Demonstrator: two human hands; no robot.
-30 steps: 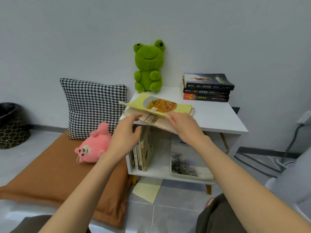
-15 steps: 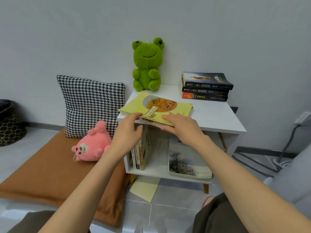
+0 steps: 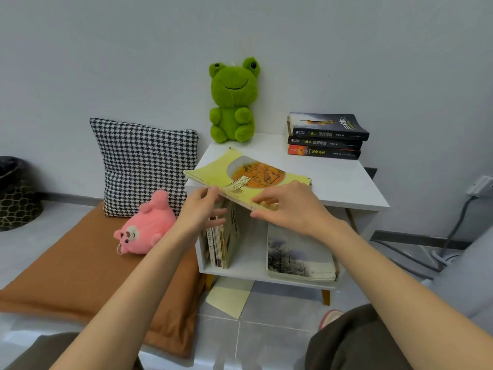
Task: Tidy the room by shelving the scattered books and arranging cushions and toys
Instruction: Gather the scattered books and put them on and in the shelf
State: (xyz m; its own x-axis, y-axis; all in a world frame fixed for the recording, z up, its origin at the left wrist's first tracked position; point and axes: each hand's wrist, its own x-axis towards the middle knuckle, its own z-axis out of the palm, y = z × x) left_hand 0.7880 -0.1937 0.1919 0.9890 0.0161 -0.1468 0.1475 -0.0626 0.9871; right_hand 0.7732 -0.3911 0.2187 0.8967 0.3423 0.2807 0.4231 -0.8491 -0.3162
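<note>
Shelving step: left hand & right hand pinch 6 o'clock edge of yellow book on side table; next prob. needs tipping upright, slotting by upright books below.

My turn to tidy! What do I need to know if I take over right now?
Hands: left hand and right hand both pinch the near edge of the yellow book, which lies on the white table, overhanging its front.
Done: upright books stand in the shelf below, and a snowy-cover book lies beside them. The green frog sits on the table.
To do: shelve the yellow book and the three stacked books. Arrange the checked cushion and pink plush on the brown mat. A yellow sheet lies under the table.
</note>
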